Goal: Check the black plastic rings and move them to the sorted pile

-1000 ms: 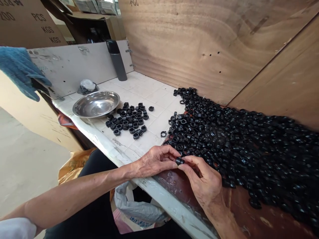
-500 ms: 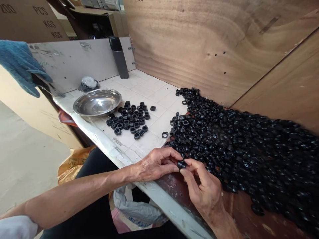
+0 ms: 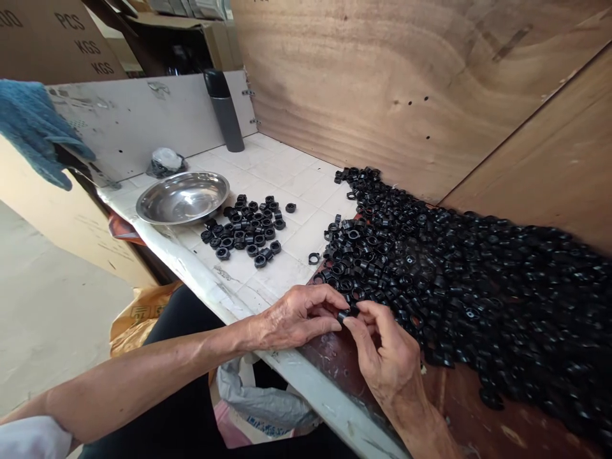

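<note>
Small black plastic ring-shaped parts (image 3: 343, 315) are pinched between the fingertips of both hands, above the front edge of the bench. My left hand (image 3: 297, 316) grips from the left with thumb and forefinger closed. From the right, my right hand (image 3: 389, 349) pinches at the same spot, thumb and forefinger nearly meeting the left fingertips. Fingers partly cover the parts, so how they fit together cannot be made out. Right behind the hands begins a large heap of black plastic rings (image 3: 430, 274). A smaller group of black ring parts (image 3: 246, 233) lies on the white surface to the left.
A shallow steel bowl (image 3: 184, 197) stands at the left, with a dark grey bottle (image 3: 227, 118) behind it. Wooden panels (image 3: 382, 83) wall the back. A blue towel (image 3: 36, 127) hangs over the left edge. Below the bench is a sack (image 3: 262, 401).
My right fingertips have shifted slightly, and the black parts between the hands now sit at a different angle. The whole view has moved a little.
</note>
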Motion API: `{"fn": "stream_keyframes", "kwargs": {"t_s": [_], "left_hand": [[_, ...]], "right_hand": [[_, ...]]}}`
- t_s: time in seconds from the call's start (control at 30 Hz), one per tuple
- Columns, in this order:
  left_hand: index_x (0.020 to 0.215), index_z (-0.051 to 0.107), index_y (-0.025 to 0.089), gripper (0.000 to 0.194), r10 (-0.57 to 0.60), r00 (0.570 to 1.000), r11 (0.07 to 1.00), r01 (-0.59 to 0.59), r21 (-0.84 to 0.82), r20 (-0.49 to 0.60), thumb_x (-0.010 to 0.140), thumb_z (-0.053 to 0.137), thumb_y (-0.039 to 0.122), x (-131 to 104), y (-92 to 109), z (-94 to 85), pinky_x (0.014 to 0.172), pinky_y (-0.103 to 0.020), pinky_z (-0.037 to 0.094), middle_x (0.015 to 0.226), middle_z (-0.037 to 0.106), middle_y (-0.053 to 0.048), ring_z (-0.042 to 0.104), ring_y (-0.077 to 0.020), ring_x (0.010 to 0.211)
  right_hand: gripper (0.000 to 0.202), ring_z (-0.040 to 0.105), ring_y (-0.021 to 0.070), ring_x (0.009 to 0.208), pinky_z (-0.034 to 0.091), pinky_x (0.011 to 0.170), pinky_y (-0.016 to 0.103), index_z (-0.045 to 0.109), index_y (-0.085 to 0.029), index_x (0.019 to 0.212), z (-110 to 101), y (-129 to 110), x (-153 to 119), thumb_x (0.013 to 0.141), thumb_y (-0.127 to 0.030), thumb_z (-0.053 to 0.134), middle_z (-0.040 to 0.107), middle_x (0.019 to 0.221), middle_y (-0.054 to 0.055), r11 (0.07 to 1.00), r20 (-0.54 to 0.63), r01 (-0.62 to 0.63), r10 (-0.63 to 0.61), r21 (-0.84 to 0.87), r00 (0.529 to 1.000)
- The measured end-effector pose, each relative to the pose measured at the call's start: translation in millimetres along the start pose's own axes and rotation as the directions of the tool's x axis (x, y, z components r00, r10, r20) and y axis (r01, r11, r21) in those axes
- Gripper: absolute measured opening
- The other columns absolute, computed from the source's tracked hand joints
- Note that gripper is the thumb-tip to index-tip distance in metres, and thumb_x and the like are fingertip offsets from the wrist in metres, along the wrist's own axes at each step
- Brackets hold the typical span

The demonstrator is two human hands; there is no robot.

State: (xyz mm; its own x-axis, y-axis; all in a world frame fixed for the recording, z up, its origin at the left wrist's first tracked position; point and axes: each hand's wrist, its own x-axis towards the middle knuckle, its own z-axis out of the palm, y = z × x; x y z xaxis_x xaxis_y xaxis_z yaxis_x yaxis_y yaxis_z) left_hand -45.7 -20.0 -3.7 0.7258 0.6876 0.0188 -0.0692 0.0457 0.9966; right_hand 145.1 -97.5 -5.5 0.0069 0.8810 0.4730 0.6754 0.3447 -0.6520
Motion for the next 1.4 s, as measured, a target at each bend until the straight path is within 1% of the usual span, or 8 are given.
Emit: {"fn": "stream_keyframes", "kwargs": {"t_s": [0.17,0.37,0.57,0.67,0.97,1.1,1.2,1.4], "left_hand": [[0.115,0.065,0.015,0.025,-0.014,1.0,0.998,0.014,-0.068,-0.001,0.092,0.069,0.026,-1,-1,0.8,0.085,-0.032,0.057,0.104,0.07,-0.008,0.07,-0.0188,0.093],[0.114,0.066,0.015,0.027,-0.037,0.999,0.999,0.037,-0.037,0.008,0.091,0.071,0.027,0,0,1.2,0.085,-0.033,0.057,0.105,0.07,-0.009,0.07,-0.0194,0.093],[0.115,0.064,0.016,0.026,-0.027,1.0,0.997,0.026,-0.074,-0.012,0.092,0.07,0.028,0,0,1.5,0.082,-0.031,0.056,0.102,0.07,-0.008,0.069,-0.018,0.091],[0.114,0.065,0.016,0.026,-0.026,1.0,0.997,0.026,-0.076,-0.01,0.092,0.07,0.029,0,-1,1.4,0.084,-0.031,0.056,0.098,0.069,-0.007,0.069,-0.0186,0.092],[0.113,0.065,0.017,0.028,-0.062,0.998,0.997,0.061,-0.048,-0.033,0.091,0.072,0.032,0,-3,0.4,0.079,-0.029,0.055,0.099,0.07,-0.007,0.069,-0.0177,0.087],[0.114,0.065,0.017,0.028,-0.041,0.999,0.998,0.04,-0.046,-0.032,0.091,0.071,0.032,0,-4,0.0,0.079,-0.029,0.055,0.098,0.07,-0.007,0.069,-0.0186,0.089],[0.114,0.065,0.016,0.027,-0.024,0.999,0.999,0.023,-0.041,-0.025,0.092,0.07,0.03,0,-4,-0.3,0.081,-0.03,0.056,0.1,0.07,-0.008,0.07,-0.0191,0.091],[0.119,0.063,0.017,0.026,0.07,0.998,0.995,-0.071,0.076,0.009,0.097,0.064,0.029,-3,-4,-2.8,0.086,-0.033,0.059,0.113,0.07,-0.011,0.071,-0.0213,0.1]], "right_hand": [[0.013,0.069,0.0184,0.086,0.057,0.079,0.027,0.066,-0.019,0.108,-4,-5,4,0.097,-0.017,0.061,0.07,0.097,0.007,0.995,0.04,0.055,-0.058,0.081,0.998],[0.023,0.064,0.0147,0.064,0.05,0.064,0.026,0.066,-0.02,0.083,1,2,-3,0.103,-0.019,0.055,0.066,0.071,0.002,0.998,0.083,0.046,-0.042,-0.045,0.996],[0.027,0.069,0.0167,0.07,0.056,0.068,0.026,0.063,-0.016,0.124,-1,-4,-3,0.098,-0.024,0.061,0.072,0.085,0.004,1.0,0.032,0.012,-0.013,0.025,0.999],[0.012,0.07,0.0167,0.074,0.055,0.071,0.025,0.068,-0.019,0.103,-1,-3,-3,0.1,-0.02,0.057,0.072,0.083,0.004,0.999,0.047,0.04,-0.04,0.006,0.998],[0.024,0.054,0.0118,0.052,0.044,0.053,0.024,0.064,-0.02,0.078,-5,-4,-4,0.098,-0.031,0.061,0.059,0.063,-0.001,0.999,0.109,-0.031,0.032,-0.012,0.993],[0.017,0.056,0.0123,0.053,0.047,0.052,0.024,0.068,-0.018,0.103,-6,-9,-3,0.094,-0.032,0.065,0.063,0.071,-0.001,0.996,0.09,-0.082,0.079,0.027,0.993],[0.012,0.06,0.0134,0.057,0.048,0.055,0.024,0.067,-0.02,0.09,-3,-8,-3,0.097,-0.028,0.06,0.065,0.071,0.001,0.996,0.114,-0.078,0.073,0.041,0.991],[0.014,0.066,0.0148,0.059,0.054,0.057,0.023,0.065,-0.02,0.106,1,-8,-5,0.098,-0.031,0.059,0.07,0.077,0.002,0.981,0.088,-0.152,0.142,0.12,0.986]]}}
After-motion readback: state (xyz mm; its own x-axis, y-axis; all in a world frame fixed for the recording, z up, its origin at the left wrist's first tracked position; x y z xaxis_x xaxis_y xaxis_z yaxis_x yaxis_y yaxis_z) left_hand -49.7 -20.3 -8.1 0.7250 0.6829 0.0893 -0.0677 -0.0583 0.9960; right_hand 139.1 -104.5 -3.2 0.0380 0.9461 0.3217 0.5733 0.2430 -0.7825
